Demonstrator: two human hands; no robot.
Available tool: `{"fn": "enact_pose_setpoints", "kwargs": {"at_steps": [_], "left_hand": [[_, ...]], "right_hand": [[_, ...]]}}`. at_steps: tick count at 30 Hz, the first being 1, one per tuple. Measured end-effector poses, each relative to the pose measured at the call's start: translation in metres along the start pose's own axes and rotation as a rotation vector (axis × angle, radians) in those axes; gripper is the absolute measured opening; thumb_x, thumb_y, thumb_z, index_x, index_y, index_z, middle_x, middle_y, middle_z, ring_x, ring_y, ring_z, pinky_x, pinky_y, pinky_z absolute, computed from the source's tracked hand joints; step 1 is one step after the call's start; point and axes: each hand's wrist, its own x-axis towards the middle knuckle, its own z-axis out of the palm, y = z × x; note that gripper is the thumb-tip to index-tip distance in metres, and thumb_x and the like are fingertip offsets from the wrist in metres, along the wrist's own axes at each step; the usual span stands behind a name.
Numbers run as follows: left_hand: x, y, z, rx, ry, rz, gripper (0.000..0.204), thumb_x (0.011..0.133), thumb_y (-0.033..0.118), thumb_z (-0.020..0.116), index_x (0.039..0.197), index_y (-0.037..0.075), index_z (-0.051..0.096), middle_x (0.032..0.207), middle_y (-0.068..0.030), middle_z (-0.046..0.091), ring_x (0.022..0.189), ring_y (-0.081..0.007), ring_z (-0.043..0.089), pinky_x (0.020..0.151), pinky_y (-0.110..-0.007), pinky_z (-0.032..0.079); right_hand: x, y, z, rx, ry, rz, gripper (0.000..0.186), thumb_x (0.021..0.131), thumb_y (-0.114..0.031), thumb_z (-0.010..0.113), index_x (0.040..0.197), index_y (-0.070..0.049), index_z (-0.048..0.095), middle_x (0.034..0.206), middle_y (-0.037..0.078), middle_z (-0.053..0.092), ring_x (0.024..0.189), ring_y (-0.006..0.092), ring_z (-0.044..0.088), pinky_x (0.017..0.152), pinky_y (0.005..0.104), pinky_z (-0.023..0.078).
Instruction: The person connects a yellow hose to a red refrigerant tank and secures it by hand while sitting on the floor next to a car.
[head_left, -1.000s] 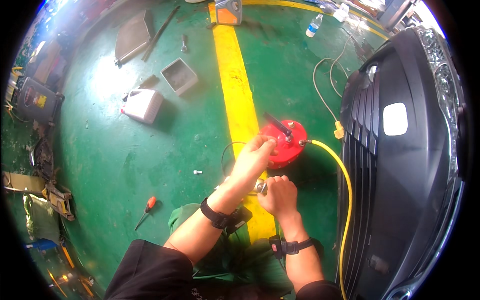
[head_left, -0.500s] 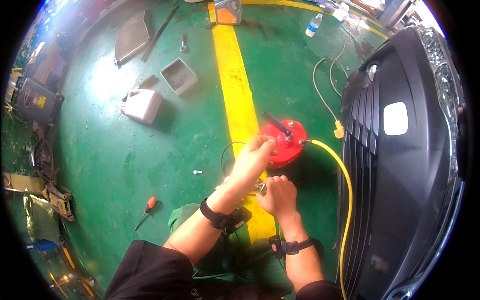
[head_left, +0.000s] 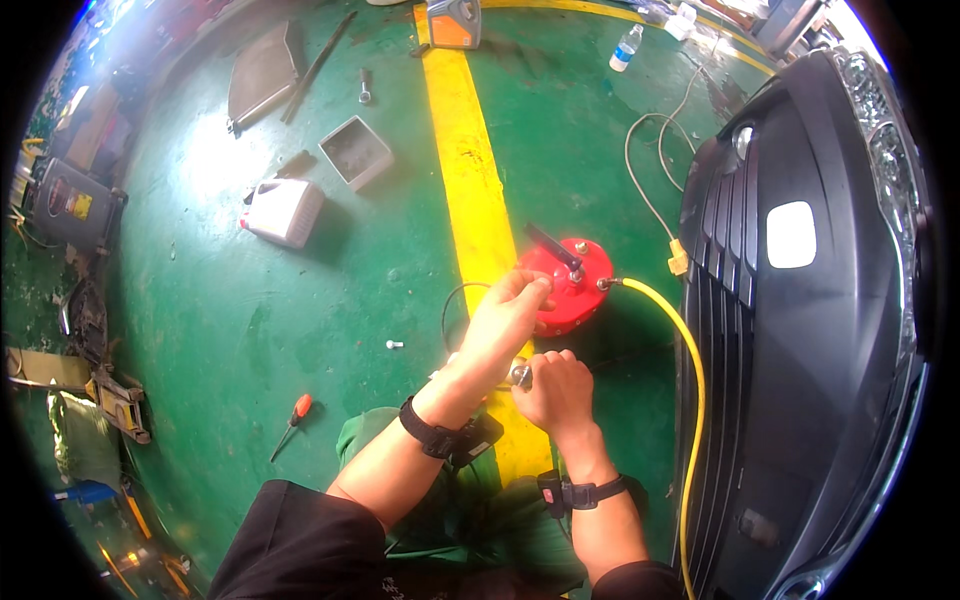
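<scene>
A red round device with a dark lever and metal fittings on its top stands on the green floor, beside the yellow line. Over its near left side is my left hand, thumb and fingers pinched together. What they hold, if anything, is hidden. Just below, my right hand is closed in a fist around a shiny round metal piece, whose end shows at the thumb side. A yellow hose runs from a fitting on the device's right. A thin dark cable loops left of my left hand.
A black car bumper fills the right. On the floor at left lie a screwdriver, a small bolt, a white jug and a grey open box. A plastic bottle stands far off.
The shiny metal piece at my right hand has turned, and its rounded end shows more fully now. Both hands keep their places.
</scene>
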Motion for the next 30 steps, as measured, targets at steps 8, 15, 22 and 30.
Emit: {"fn": "enact_pose_setpoints", "kwargs": {"at_steps": [8,15,22,30], "left_hand": [[0.0011,-0.0014,-0.0011,0.003,0.003,0.004,0.026,0.105,0.020,0.056,0.118,-0.001,0.063,0.111,-0.0096,0.065,0.101,-0.0188,0.065,0.080,-0.033,0.054],[0.0006,-0.0001,-0.0006,0.013,0.001,0.000,0.026,0.105,0.020,0.056,0.118,-0.001,0.063,0.111,-0.0093,0.065,0.101,-0.0184,0.065,0.079,-0.032,0.055],[0.0007,0.0005,-0.0010,0.017,0.006,-0.011,0.026,0.105,0.020,0.056,0.118,-0.001,0.063,0.113,-0.0091,0.065,0.102,-0.0182,0.065,0.080,-0.032,0.055],[-0.0001,-0.0001,-0.0011,0.005,0.004,0.009,0.027,0.105,0.020,0.055,0.119,-0.001,0.063,0.113,-0.0094,0.066,0.103,-0.0186,0.065,0.082,-0.033,0.054]], "right_hand": [[-0.0005,0.0004,-0.0018,-0.030,-0.043,0.000,0.023,0.073,-0.026,0.078,0.077,-0.006,0.069,0.077,0.014,0.069,0.078,0.0326,0.067,0.070,0.0436,0.055],[0.0008,-0.0004,0.0006,0.058,0.032,-0.038,0.020,0.075,-0.025,0.076,0.075,-0.006,0.069,0.076,0.012,0.068,0.077,0.0324,0.066,0.071,0.0433,0.054],[0.0001,0.0026,0.0024,-0.025,-0.011,-0.011,0.021,0.074,-0.024,0.074,0.073,-0.005,0.067,0.075,0.013,0.068,0.076,0.0328,0.066,0.069,0.0445,0.054],[-0.0022,0.0035,0.0023,-0.103,-0.105,0.029,0.021,0.071,-0.024,0.078,0.079,-0.008,0.069,0.082,0.009,0.069,0.085,0.0283,0.067,0.072,0.0440,0.053]]}}
